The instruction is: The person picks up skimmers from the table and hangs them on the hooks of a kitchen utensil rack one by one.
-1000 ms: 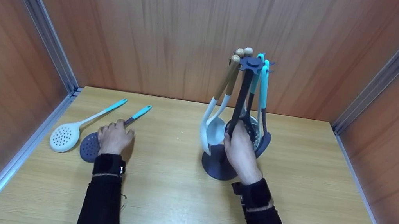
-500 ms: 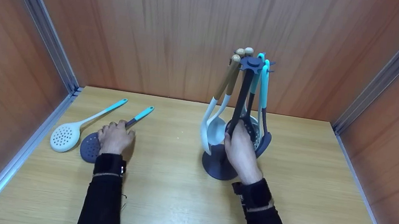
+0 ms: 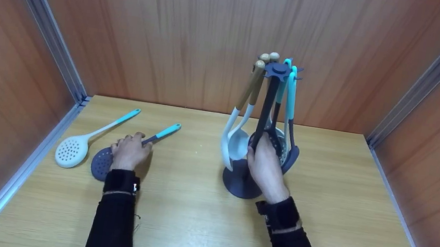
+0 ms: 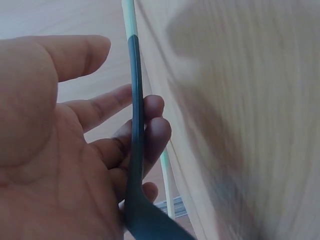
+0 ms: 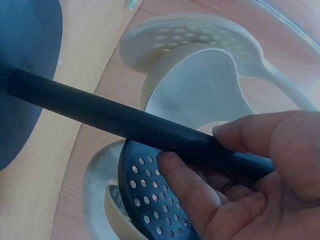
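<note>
My left hand (image 3: 130, 151) reaches over a dark perforated skimmer (image 3: 102, 163) with a turquoise handle, lying at the table's left. In the left wrist view its bent fingers lie against the far side of the dark shaft (image 4: 137, 115), and the thumb stands apart from it. My right hand (image 3: 268, 165) grips the black post (image 3: 268, 104) of a utensil stand low down, thumb and fingers around it (image 5: 125, 117). Hanging from the stand are white ladle-like utensils (image 3: 238, 143) with wooden handles, a dark perforated skimmer (image 5: 152, 192) and other turquoise-handled utensils (image 3: 291, 95).
Left of the dark skimmer lies a white skimmer (image 3: 72, 151) with a turquoise handle. The stand's round black base (image 3: 239, 183) rests on the wooden table (image 3: 189, 214). Wooden panels (image 3: 193, 37) with metal edge rails (image 3: 44, 14) enclose the back and sides.
The skimmer under my left hand has shifted right, its handle end swinging right and slightly toward me. My left hand has moved a little right. The right hand and stand stay put.
</note>
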Motion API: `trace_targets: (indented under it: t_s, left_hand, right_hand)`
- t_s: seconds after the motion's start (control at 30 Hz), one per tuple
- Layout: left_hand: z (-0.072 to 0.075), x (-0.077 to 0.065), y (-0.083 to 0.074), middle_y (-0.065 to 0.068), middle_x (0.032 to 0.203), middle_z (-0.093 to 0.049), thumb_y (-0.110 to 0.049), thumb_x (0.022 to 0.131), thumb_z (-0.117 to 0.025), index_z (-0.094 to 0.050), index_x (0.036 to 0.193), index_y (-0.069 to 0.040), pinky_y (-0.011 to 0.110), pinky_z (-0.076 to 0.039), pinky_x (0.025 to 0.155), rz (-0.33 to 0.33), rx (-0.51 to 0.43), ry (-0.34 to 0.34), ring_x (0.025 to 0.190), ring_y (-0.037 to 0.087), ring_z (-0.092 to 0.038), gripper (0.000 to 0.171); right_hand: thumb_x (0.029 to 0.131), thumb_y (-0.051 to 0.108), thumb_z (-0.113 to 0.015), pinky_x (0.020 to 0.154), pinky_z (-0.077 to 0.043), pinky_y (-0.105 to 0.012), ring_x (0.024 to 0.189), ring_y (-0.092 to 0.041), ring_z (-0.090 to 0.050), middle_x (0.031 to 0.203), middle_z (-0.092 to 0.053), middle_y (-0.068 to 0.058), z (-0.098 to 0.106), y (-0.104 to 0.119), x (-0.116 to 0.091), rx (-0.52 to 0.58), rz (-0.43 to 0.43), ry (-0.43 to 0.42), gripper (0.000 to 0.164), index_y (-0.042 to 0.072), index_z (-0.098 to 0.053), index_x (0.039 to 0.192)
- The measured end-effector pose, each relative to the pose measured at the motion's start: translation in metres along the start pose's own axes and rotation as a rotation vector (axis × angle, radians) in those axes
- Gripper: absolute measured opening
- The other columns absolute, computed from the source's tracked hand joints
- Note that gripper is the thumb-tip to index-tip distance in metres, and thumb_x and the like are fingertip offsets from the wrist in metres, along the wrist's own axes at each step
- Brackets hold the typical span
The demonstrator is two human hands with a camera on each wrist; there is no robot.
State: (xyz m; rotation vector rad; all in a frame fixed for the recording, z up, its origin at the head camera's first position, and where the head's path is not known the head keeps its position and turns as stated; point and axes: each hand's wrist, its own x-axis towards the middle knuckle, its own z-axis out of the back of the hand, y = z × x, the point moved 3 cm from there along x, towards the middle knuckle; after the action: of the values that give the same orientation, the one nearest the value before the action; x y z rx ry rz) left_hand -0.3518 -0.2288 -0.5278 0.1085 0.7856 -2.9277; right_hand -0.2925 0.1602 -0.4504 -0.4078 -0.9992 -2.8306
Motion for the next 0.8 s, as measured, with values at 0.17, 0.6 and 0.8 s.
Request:
trace_targets:
  t_s: [0.17,0.6,0.8]
  left_hand:
    - [0.003,-0.003,-0.005,0.035,0.156,-0.059,-0.032,0.113,-0.056,-0.053,0.162,-0.004,0.072,-0.032,0.123,-0.027,0.007,-0.044,0.146,0.059,-0.053,0.056]
    - [0.013,-0.005,-0.016,0.033,0.139,-0.07,-0.006,0.106,-0.058,-0.065,0.148,-0.006,0.074,-0.048,0.108,-0.152,0.048,-0.176,0.134,0.06,-0.063,0.043]
    - [0.018,-0.006,-0.022,0.031,0.136,-0.072,-0.006,0.108,-0.06,-0.067,0.146,-0.007,0.075,-0.051,0.105,-0.168,0.04,-0.231,0.129,0.059,-0.066,0.038]
  right_hand:
    - [0.112,0.007,-0.065,0.108,-0.064,-0.055,0.134,-0.043,-0.072,0.137,-0.069,-0.028,0.0,0.001,0.0,-0.002,-0.003,0.0,0.039,-0.006,-0.052,0.147]
    - [0.11,0.006,-0.065,0.105,-0.063,-0.058,0.131,-0.045,-0.073,0.132,-0.07,-0.029,-0.007,-0.01,0.003,-0.002,0.027,-0.029,0.037,-0.008,-0.053,0.143]
    - [0.11,0.004,-0.065,0.103,-0.064,-0.059,0.128,-0.045,-0.074,0.129,-0.07,-0.028,-0.003,-0.006,0.002,0.005,0.031,-0.035,0.035,-0.008,-0.054,0.14]
